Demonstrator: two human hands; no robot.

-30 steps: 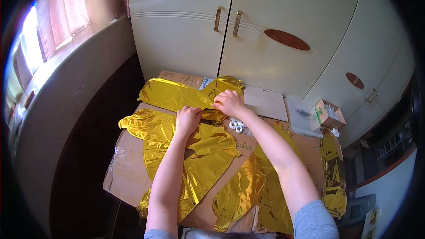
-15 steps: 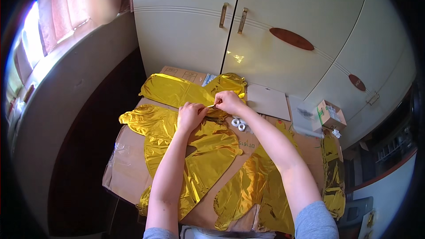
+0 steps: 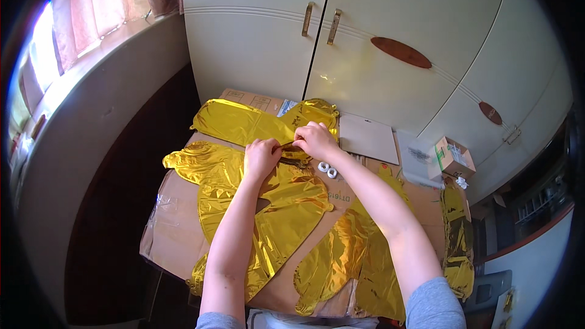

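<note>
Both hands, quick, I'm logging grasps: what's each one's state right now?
Left hand: closed, fingers curled, apparently gripping the gold foil.
Right hand: closed, thumb and fingers pinching the same gold foil.

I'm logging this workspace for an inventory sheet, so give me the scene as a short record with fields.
Left hand: fingers curled at gold foil; exact grip hidden
Right hand: fingers bent, close beside the left hand, at the foil too
Surface: brown cardboard
Other foil: gold piece beyond the left hand; gold strip at the far right
Small items: two white rings by the right forearm; small open box farther right
Background: pale cabinet, doors closed
</note>
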